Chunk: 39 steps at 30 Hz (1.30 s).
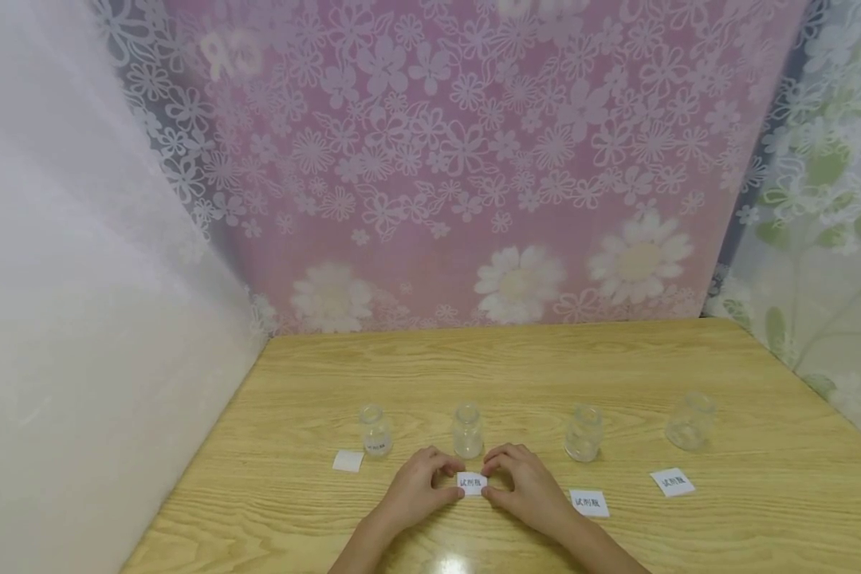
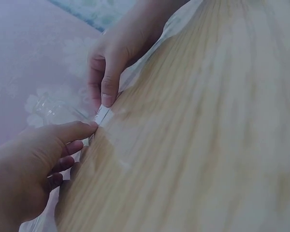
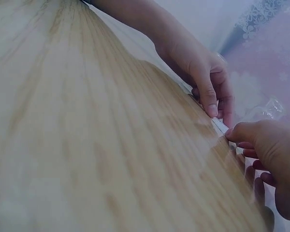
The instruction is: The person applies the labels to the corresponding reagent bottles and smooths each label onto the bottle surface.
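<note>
A small white paper label (image 1: 472,483) with black handwritten characters lies between the two hands near the table's front. My left hand (image 1: 422,488) pinches its left end between thumb and fingers. At the other end, my right hand (image 1: 527,488) pinches it the same way. Both wrist views show the thumbs on the label (image 2: 102,114) low over the wood, the slip seen almost edge-on. Just behind it stands a clear glass jar (image 1: 468,434), upright and between the fingertips of both hands in the head view.
Left of the hands stands a glass jar (image 1: 376,432) bearing a label, beside a blank white slip (image 1: 347,460). Two more glass jars, one near (image 1: 583,434) and one farther right (image 1: 690,422), have written labels (image 1: 589,503) in front. A flowered curtain (image 1: 430,159) backs the table.
</note>
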Each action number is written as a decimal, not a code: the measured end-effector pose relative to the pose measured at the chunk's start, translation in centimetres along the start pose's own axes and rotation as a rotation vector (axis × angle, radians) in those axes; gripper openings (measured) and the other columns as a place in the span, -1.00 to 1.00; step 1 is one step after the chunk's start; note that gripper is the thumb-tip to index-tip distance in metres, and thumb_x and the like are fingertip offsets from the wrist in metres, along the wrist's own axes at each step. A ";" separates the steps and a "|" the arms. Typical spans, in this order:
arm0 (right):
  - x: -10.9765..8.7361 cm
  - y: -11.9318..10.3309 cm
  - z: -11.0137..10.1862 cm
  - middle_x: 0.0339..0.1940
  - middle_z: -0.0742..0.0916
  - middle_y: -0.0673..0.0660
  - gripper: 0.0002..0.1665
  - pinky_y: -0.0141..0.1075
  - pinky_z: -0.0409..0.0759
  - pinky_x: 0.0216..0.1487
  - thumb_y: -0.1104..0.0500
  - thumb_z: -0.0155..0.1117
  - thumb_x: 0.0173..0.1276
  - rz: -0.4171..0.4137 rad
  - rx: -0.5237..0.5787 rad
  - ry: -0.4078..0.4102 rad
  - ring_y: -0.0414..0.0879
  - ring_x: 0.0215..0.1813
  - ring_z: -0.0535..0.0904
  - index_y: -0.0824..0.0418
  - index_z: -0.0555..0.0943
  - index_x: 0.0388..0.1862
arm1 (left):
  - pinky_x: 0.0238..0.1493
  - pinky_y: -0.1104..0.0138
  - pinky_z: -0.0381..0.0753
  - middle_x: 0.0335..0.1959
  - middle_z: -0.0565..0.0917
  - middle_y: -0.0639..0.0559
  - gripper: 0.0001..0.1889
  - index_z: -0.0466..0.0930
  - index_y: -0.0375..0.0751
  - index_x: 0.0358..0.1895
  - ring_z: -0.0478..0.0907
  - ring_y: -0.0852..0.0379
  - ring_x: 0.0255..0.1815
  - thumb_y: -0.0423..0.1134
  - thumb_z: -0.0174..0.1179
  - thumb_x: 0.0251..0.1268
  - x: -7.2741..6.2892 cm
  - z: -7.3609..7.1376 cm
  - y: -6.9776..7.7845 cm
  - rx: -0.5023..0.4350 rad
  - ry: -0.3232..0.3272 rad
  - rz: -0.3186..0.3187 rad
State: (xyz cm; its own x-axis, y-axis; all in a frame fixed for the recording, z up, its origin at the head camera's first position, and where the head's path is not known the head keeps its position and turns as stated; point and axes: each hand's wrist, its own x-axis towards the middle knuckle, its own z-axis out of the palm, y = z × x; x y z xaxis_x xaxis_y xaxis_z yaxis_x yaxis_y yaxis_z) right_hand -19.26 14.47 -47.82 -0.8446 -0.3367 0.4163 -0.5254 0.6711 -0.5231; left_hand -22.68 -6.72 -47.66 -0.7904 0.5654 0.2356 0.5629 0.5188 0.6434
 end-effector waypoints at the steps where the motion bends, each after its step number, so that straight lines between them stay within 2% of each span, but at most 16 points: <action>1: 0.0 0.0 0.0 -0.09 0.59 0.03 -0.75 0.01 0.43 0.01 0.14 0.42 0.06 0.000 0.000 0.001 -0.03 -0.01 0.43 0.14 0.59 -0.28 | -0.41 0.48 0.37 -0.29 0.48 0.24 -0.66 0.59 -0.12 -0.08 0.28 0.33 -0.42 -0.12 0.33 0.05 0.0 0.0 0.0 0.001 0.001 0.000; 5: -0.1 0.0 0.0 -0.08 0.59 0.01 -0.65 0.04 0.41 0.02 0.11 0.41 0.08 0.003 0.003 0.006 -0.04 0.00 0.43 0.15 0.58 -0.15 | -0.42 0.47 0.38 -0.31 0.50 0.27 -0.66 0.57 -0.11 -0.08 0.30 0.32 -0.44 -0.14 0.34 0.05 0.0 0.0 0.0 -0.037 0.003 -0.020; 9: 0.0 0.0 0.1 -0.11 0.61 -0.07 -0.67 0.00 0.42 0.02 0.14 0.38 0.13 0.021 0.058 0.008 -0.08 0.00 0.46 0.11 0.59 -0.10 | -0.46 0.47 0.41 -0.36 0.53 0.26 -0.68 0.55 -0.13 -0.07 0.34 0.32 -0.49 -0.21 0.32 0.08 0.1 0.1 0.0 -0.148 -0.003 -0.033; 14: 0.2 -0.2 0.3 -0.19 0.66 -0.07 -0.77 -0.17 0.51 -0.04 0.25 0.30 0.21 0.082 0.236 0.007 -0.13 -0.09 0.54 0.14 0.57 -0.13 | -0.43 0.47 0.43 -0.38 0.56 0.18 -0.75 0.57 -0.12 -0.10 0.40 0.30 -0.48 -0.30 0.29 0.12 0.0 0.3 0.2 -0.309 0.023 -0.067; 20: 0.5 -0.8 0.9 -0.32 0.68 0.00 -0.79 -0.32 0.54 -0.20 0.34 0.24 0.23 0.163 0.393 0.093 -0.14 -0.25 0.57 0.23 0.56 -0.13 | -0.41 0.44 0.47 -0.37 0.63 -0.03 -0.80 0.59 -0.25 -0.12 0.49 0.16 -0.43 -0.40 0.21 0.17 0.1 0.2 0.7 -0.450 0.077 -0.111; 23: 0.6 -1.2 0.9 -0.35 0.66 0.00 -0.79 -0.34 0.53 -0.23 0.37 0.22 0.23 0.211 0.409 0.123 -0.13 -0.28 0.56 0.21 0.56 -0.15 | -0.41 0.44 0.48 -0.35 0.64 -0.01 -0.83 0.59 -0.25 -0.12 0.50 0.16 -0.42 -0.35 0.17 0.23 0.2 0.1 0.6 -0.484 0.070 -0.129; 27: 0.6 -1.4 0.8 -0.39 0.65 0.03 -0.79 -0.36 0.51 -0.28 0.36 0.22 0.22 0.239 0.378 0.143 -0.16 -0.33 0.54 0.19 0.56 -0.15 | -0.38 0.42 0.49 -0.36 0.66 0.07 -0.84 0.61 -0.21 -0.16 0.52 0.18 -0.40 -0.26 0.18 0.24 0.3 0.3 0.1 -0.511 0.063 -0.132; 31: 0.6 -1.3 0.7 -0.40 0.65 0.03 -0.75 -0.36 0.51 -0.33 0.37 0.26 0.19 0.239 0.367 0.160 -0.17 -0.34 0.54 0.21 0.51 -0.15 | -0.36 0.38 0.51 -0.33 0.67 0.04 -0.84 0.62 -0.24 -0.20 0.54 0.15 -0.38 -0.24 0.20 0.23 0.4 0.5 0.0 -0.544 0.061 -0.108; 35: 0.5 -1.3 0.5 -0.38 0.64 0.01 -0.82 -0.35 0.52 -0.33 0.38 0.26 0.19 0.227 0.388 0.166 -0.15 -0.33 0.55 0.18 0.50 -0.27 | -0.32 0.35 0.52 -0.31 0.67 0.03 -0.84 0.62 -0.25 -0.21 0.55 0.14 -0.36 -0.25 0.20 0.22 0.5 0.4 0.2 -0.566 0.048 -0.085; 39: 0.4 -1.5 0.4 -0.34 0.65 0.01 -0.90 -0.33 0.53 -0.30 0.32 0.25 0.23 0.210 0.430 0.120 -0.11 -0.32 0.56 0.16 0.53 -0.32 | -0.32 0.36 0.51 -0.33 0.67 0.02 -0.87 0.63 -0.25 -0.24 0.54 0.12 -0.37 -0.27 0.20 0.22 0.4 0.4 0.5 -0.565 0.034 -0.077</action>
State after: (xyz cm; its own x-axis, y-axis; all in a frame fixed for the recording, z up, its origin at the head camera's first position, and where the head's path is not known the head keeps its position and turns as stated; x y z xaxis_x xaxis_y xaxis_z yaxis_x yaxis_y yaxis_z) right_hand -18.85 13.10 -47.17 -0.9321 -0.1286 0.3386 -0.3618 0.3747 -0.8536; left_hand -22.66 -5.99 -47.52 -0.8366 0.5138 0.1901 0.2944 0.1290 0.9469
